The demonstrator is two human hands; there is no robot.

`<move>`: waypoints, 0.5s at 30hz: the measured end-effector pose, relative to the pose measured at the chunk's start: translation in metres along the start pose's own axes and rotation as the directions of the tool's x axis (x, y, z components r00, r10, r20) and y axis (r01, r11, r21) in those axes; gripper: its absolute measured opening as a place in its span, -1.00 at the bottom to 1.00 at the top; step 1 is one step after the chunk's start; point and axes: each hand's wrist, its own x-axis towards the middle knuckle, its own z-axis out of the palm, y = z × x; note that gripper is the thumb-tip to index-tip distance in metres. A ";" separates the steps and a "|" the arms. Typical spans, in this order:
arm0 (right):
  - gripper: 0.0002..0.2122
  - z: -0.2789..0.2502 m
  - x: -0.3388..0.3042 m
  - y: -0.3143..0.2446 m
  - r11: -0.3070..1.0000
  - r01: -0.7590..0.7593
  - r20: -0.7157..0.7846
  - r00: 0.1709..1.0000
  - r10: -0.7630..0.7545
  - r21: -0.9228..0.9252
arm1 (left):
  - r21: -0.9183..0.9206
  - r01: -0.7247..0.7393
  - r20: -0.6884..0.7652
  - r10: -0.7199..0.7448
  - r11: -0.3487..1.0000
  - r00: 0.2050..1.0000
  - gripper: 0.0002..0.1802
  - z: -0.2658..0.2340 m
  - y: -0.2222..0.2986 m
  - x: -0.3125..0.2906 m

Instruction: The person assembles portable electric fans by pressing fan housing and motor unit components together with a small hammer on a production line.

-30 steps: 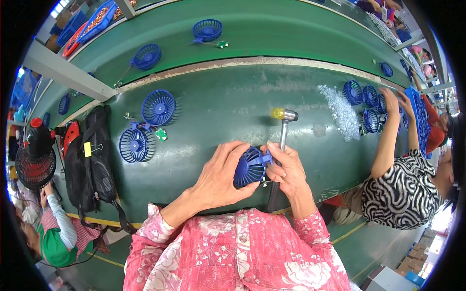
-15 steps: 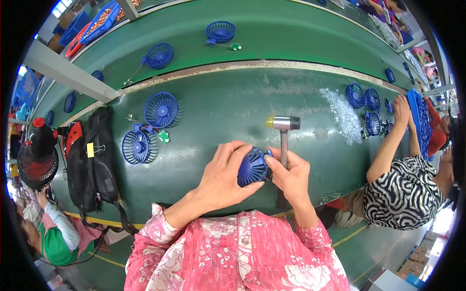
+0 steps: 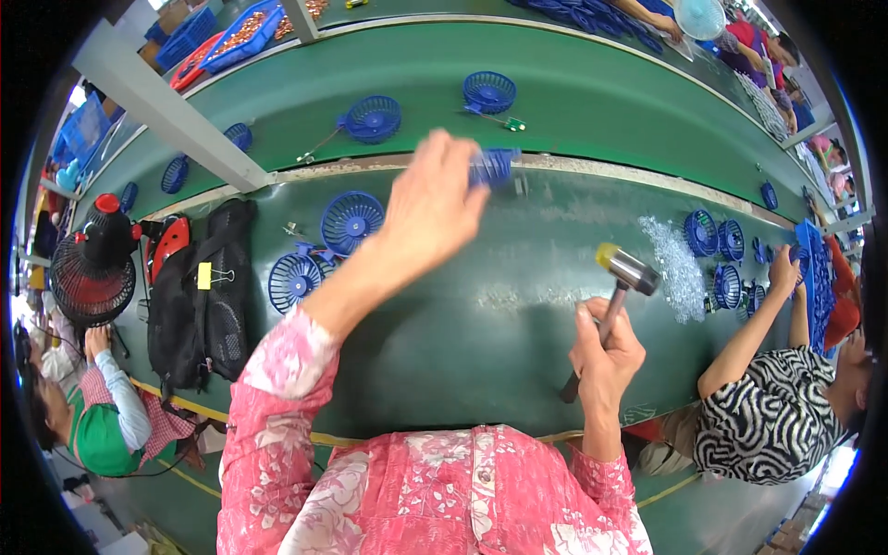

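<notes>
My left hand, smeared by motion, reaches out over the far edge of the table with a blue slatted fan cage at its fingers. The cage is blurred too, and the fingertips on it are partly hidden. Closer to me, my right hand is closed round the handle of a mallet, whose metal head has a yellow face and a black face. Left of my left forearm lie two blue fan cages, one farther off and one nearer that my forearm comes close to.
A green belt beyond the table carries several fan cages with wired green boards. Left are a grey post, a black bag and a black-and-red fan. Right, a pile of small clear parts lies near a co-worker.
My left hand has carried the fan cage from in front of me out to the belt's near edge. My right hand has moved off to the right with the mallet, now tilted. The view has shifted.
</notes>
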 end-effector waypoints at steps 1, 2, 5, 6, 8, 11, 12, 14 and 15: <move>-0.94 -0.002 -0.003 -0.001 0.999 -0.036 -0.015 0.999 0.037 0.038 | 0.038 -0.041 -0.074 0.043 0.998 0.996 -0.52 0.006 -0.016 0.010; -0.94 -0.005 -0.004 -0.003 0.995 -0.066 -0.031 0.997 0.068 0.072 | 0.076 -0.081 -0.150 0.091 0.994 0.985 -0.51 0.008 -0.030 0.019; -0.92 -0.013 -0.011 0.002 0.992 -0.075 -0.008 0.997 0.076 0.106 | 0.218 0.008 -0.030 -0.001 0.976 1.000 -0.53 0.011 -0.066 0.027; -0.89 -0.016 -0.013 0.002 0.991 -0.094 0.012 0.996 0.093 0.095 | 0.274 0.096 0.028 -0.107 0.957 0.994 -0.53 0.012 -0.075 0.030; -0.86 -0.015 -0.017 0.003 0.992 -0.087 0.024 0.996 0.085 0.093 | 0.353 0.187 0.065 -0.223 0.917 0.973 -0.52 0.013 -0.096 0.032; -0.83 -0.007 -0.017 0.004 0.977 -0.167 0.140 0.979 0.148 0.133 | 0.453 0.132 0.025 -0.161 0.882 0.987 -0.65 0.016 -0.145 0.024; -0.81 -0.004 -0.016 0.005 0.975 -0.184 0.174 0.972 0.161 0.124 | 0.463 0.129 0.055 -0.174 0.877 0.983 -0.71 0.010 -0.150 0.024; -0.81 0.000 -0.015 0.010 0.977 -0.189 0.208 0.964 0.166 0.097 | 0.408 0.138 0.029 -0.164 0.902 0.986 -0.79 0.006 -0.142 0.024; -0.81 0.000 -0.013 0.012 0.981 -0.172 0.225 0.963 0.148 0.091 | 0.348 0.152 -0.032 -0.150 0.925 0.988 -0.82 0.005 -0.135 0.023</move>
